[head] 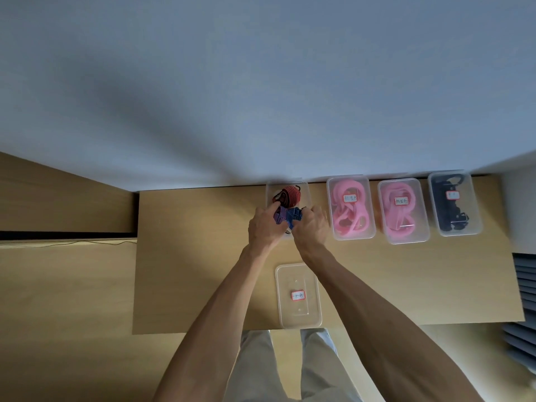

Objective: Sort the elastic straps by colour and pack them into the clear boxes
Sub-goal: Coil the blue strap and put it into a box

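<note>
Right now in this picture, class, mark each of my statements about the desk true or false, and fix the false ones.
1. Both hands are at the leftmost box. True: left hand and right hand are on the striped straps there.
2. Two lidded boxes hold pink straps. True.
3. The black straps lie loose on the desk. False: they are in the rightmost box.
4. The lid near the desk's front edge carries no label. False: a red-edged label sits on it.
</note>
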